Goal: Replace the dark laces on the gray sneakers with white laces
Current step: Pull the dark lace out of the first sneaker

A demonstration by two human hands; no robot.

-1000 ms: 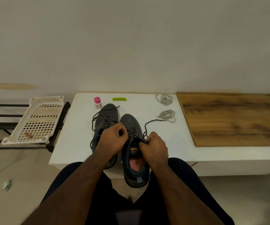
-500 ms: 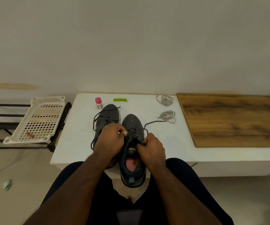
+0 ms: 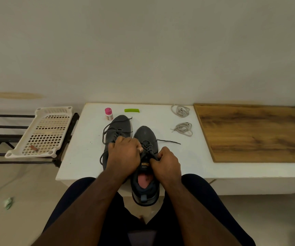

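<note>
The right sneaker (image 3: 145, 139) has slid toward the table edge; both the left hand (image 3: 123, 155) and the right hand (image 3: 167, 163) pinch its dark lace (image 3: 149, 148), limp and light, best pulled near the eyelets.

Matt knit-cloth sneakers (image 3: 145, 137) sit on a smooth white table (image 3: 83, 148) beside a grained wood board (image 3: 253, 132).

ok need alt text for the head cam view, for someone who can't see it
Seen from above, a seated person's left hand and right hand work at the dark laces of the right-hand gray sneaker, its mate beside it on a white table. Two bundles of white laces lie further back.
</note>
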